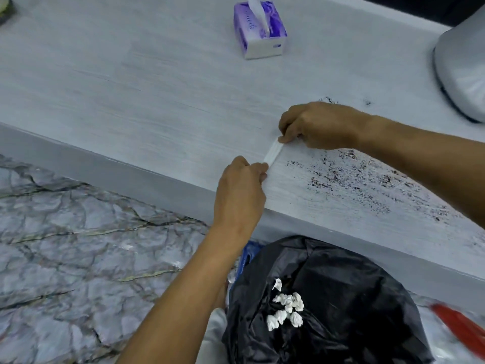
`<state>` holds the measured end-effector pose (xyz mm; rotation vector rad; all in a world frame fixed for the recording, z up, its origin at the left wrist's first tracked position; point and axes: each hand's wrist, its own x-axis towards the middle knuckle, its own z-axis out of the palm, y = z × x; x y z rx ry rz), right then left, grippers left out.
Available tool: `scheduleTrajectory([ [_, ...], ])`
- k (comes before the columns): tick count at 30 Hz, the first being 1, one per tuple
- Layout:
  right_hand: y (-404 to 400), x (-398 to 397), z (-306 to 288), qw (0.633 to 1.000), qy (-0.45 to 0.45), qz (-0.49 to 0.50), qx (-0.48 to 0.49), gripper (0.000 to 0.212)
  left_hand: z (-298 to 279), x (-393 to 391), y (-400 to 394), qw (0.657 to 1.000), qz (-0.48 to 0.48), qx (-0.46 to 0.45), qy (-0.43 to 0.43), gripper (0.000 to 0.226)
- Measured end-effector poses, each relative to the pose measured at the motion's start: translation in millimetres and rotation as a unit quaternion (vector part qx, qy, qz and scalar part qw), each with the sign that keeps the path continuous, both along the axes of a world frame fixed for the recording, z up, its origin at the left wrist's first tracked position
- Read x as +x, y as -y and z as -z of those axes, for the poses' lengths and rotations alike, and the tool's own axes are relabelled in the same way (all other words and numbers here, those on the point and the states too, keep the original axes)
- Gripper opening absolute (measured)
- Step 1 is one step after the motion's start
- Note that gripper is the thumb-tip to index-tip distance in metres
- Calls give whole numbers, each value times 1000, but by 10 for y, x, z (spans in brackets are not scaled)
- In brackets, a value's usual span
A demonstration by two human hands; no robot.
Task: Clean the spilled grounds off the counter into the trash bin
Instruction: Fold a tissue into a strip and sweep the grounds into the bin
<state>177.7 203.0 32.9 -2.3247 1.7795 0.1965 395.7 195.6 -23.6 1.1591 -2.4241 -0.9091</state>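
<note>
Below the counter [131,82] edge the black-lined trash bin [341,298] is already holding crumpled tissues [287,308], while the left hand [240,190] and right hand [320,124] are pinching 1 folded tissue [273,152] taut beside grounds [367,179] still lying widely scattered, suggesting much wiping is remaining.

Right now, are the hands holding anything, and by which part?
Yes. Both hands hold one folded white tissue stretched flat on the counter: the left hand pinches its near end, the right hand its far end.
</note>
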Motion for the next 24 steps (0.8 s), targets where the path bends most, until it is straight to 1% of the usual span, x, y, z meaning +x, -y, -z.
scheduleTrajectory([
  [2, 84, 72, -74, 1000, -4, 1, -14, 34, -115, 47, 115, 1000, -14, -6, 10, 30],
  [6, 527, 326, -71, 995, 15, 23, -99, 37, -206, 321, 608, 990, -99, -91, 33, 27],
  [8, 722, 510, 29, 994, 23, 25, -101, 34, -155, 471, 746, 987, -127, -87, 44, 25],
  [11, 792, 698, 181, 997, 43, 19, -68, 22, -55, 569, 735, 986, -139, -72, 54, 25],
  [15, 573, 525, 201, 995, 61, 2, -77, 19, 8, 466, 490, 987, -133, -74, 47, 24],
  [19, 119, 181, 147, 997, 48, 2, -56, 18, 23, 172, 32, 993, -99, -55, 25, 25],
  [22, -166, -7, 100, 999, 24, 1, -24, 18, 18, -53, -274, 998, -56, -33, 12, 25],
  [24, -240, -108, 47, 1000, 9, 7, -5, 20, -10, -139, -304, 1000, -16, -20, 11, 27],
])
